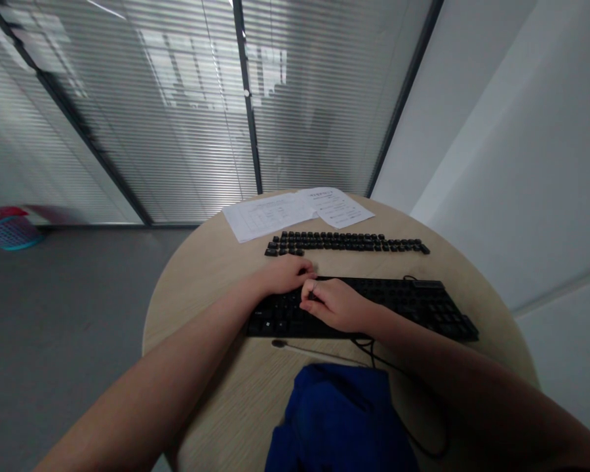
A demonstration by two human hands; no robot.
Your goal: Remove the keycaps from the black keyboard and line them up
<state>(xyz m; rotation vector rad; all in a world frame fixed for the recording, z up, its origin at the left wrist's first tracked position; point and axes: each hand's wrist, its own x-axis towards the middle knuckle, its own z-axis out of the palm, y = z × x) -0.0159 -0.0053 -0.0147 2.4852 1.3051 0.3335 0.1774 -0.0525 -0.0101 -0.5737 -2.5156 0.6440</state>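
A black keyboard [398, 305] lies across the round table in front of me. My left hand [286, 274] rests at its upper left edge, with the fingers curled toward my right hand. My right hand [335, 304] is over the left half of the keyboard, its fingers bent in a pinch; what they hold, if anything, is too small to make out. Behind the keyboard, loose black keycaps [344, 242] are laid out in several rows. A thin brush or swab with a dark tip [278, 343] lies just in front of the keyboard.
Printed papers [270, 214] lie at the back of the wooden table [177, 288]. Blue cloth [339, 419] is at the near edge, beside a black cable [372, 351]. A blue and red basket [12, 229] stands on the floor at far left. Blinds and a white wall are behind.
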